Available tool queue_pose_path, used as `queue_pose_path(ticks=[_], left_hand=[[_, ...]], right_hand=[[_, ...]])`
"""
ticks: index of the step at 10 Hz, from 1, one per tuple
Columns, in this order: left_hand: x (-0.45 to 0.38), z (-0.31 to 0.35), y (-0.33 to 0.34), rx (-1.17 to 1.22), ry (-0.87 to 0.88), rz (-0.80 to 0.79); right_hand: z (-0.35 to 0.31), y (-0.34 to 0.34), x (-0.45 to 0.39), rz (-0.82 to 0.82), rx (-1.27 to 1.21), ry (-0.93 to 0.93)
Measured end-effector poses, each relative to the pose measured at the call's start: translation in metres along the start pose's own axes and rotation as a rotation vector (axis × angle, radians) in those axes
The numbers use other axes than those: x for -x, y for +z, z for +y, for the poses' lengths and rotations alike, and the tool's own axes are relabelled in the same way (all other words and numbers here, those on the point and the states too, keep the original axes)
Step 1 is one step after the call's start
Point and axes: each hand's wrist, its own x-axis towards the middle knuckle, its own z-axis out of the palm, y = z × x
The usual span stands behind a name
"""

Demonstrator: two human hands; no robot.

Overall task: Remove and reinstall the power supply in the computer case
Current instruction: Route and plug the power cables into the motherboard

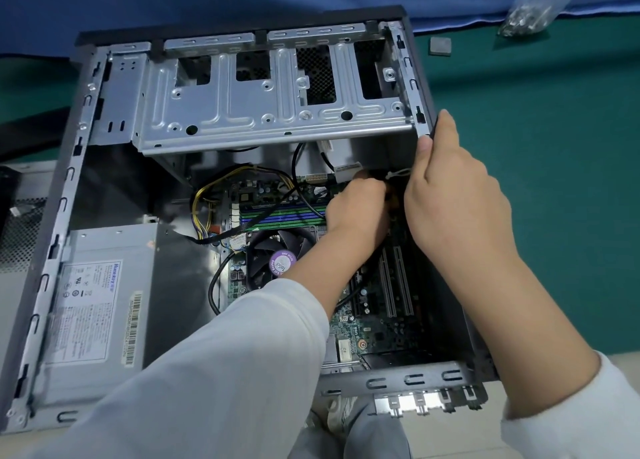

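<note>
Grey boxy metal power supply (104, 306) sits in open steel case (62, 195) lower-left corner; likely heavy, rigid, hold by body sides. Left hand (356, 209) pinches connector at motherboard (374, 320); right hand (450, 188) grips case edge.

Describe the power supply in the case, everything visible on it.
The power supply is a plain grey metal box lying flat in the near-left corner of the open computer case, against its left frame. Its top bears a white label with small print, blue lettering and a barcode sticker. A sleeve hides its near-right corner. Black and yellow cables run beside it towards the motherboard. Neither hand touches it.
</note>
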Motion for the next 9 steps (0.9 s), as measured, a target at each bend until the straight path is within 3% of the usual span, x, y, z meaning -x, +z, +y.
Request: queue_pose_path(ticks=[7, 9], left_hand=[[-0.0061, 0.0027, 0.0008, -0.119, 0.141, -0.001], [-0.0083, 0.0051, -0.0023, -0.123, 0.11, -0.015]], right_hand=[[-0.0009, 0.0002, 0.0009, -0.006, 0.018, 0.007], [-0.0002, 0.0, 0.0003, -0.01, 0.009, 0.007]])
